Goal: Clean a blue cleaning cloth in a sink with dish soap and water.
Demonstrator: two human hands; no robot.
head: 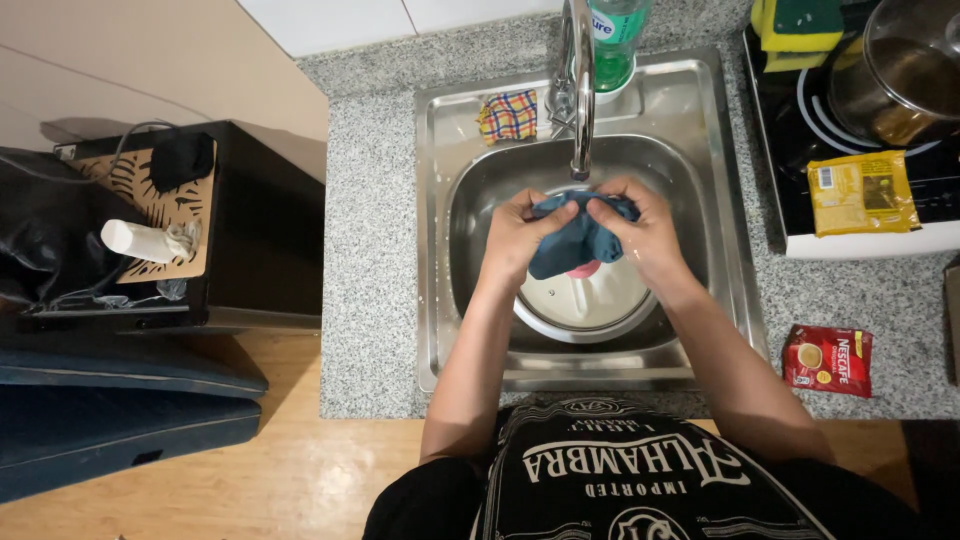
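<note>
The speckled grey granite surface carries a square stainless steel sink with a round basin, and everything in hand sits over that basin. To the right a black induction hob holds a lidded steel pot, a yellow packet and a green-and-yellow sponge. Lower down on the stone lies a red sachet.

In the bottom of the basin rests a glass pot lid, flat, with a metal rim. It looks breakable and probably slick, so anything wrung above it is best kept from dropping hard.

The chrome tap arches over the basin, with a green bottle of dish soap just behind it and a small checked cloth on the ledge beside it.

Directly under the spout, held above the lid, is the blue cloth, bunched, with a bit of pink showing beneath it. It is soft and limp, likely heavy with water and a little slippery; it gives nothing stiff to hold, so a handful of gathered fabric at each end is the sensible hold. That is how it is held: the left hand is clenched on its left end, the right hand on its right end, each grip closed tight on fabric, thumbs pressing in near the middle.
</note>
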